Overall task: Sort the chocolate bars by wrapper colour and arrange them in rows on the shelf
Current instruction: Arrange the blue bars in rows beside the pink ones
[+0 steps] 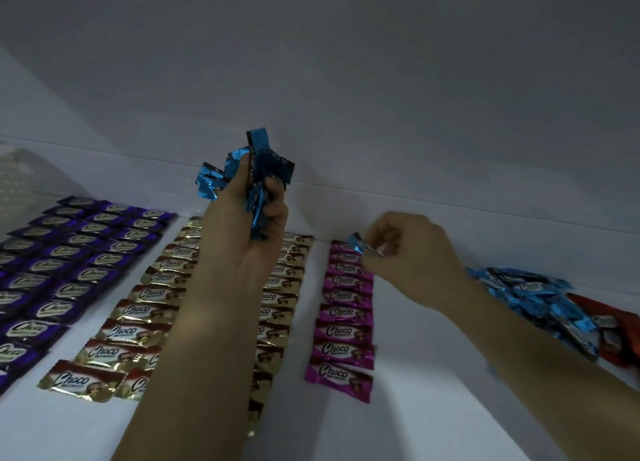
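Left hand (pixel 247 225) grips blue bars (pixel 249 169); white shelf (pixel 415 374) bare beside magenta row (pixel 343 315).

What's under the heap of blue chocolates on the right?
Red wrappers poke out from beneath the blue heap at its right edge. How many red ones lie there is hidden by the heap.

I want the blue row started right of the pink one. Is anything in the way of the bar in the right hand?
Nothing visible. The right hand pinches a blue bar above the pink row's far end; the shelf beside it lies bare up to the blue pile.
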{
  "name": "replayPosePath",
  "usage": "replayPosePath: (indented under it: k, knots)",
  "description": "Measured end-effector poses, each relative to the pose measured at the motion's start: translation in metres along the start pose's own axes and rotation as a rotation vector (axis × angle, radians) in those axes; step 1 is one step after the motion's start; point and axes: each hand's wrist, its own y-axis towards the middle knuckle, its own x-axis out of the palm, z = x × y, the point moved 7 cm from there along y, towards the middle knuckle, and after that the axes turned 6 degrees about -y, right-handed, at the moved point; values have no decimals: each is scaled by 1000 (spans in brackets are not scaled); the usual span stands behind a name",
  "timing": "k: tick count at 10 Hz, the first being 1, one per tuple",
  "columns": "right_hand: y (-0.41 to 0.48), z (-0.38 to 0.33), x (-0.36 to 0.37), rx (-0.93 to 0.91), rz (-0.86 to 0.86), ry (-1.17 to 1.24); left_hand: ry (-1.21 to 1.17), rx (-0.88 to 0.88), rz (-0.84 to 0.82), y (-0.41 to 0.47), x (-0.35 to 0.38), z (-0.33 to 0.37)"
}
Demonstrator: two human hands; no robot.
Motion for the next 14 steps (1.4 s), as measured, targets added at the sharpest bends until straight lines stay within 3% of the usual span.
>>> replayPosePath:
  k: [2,3,4,5,10,11,12,13,14]
  knots:
    - [-49,60,-9,-157,13,-280,37,-290,32,-12,5,-63]
    - [-58,69,-13,-221,178,-309,63,-391,114,-17,-3,-86]
    - [-67,69,-12,-206,192,-305,124,-377,161,-16,-10,-89]
    - [-72,67,3,-201,80,-358,239,-322,124,-6,-13,-93]
    - [-62,69,7,-119,67,-530,618,-112,102,-19,-7,-93]
    - [-59,55,-9,-146,86,-398,742,-81,53,-25,-3,-101]
    - [-59,45,-42,-57,206,50,831,-25,6,-27,0,-105]
    - [-60,32,-54,96,55,601,996,78,-125,-35,9,-117]
    - [-64,27,-50,94,2,605,1041,128,-144,-41,13,-123]
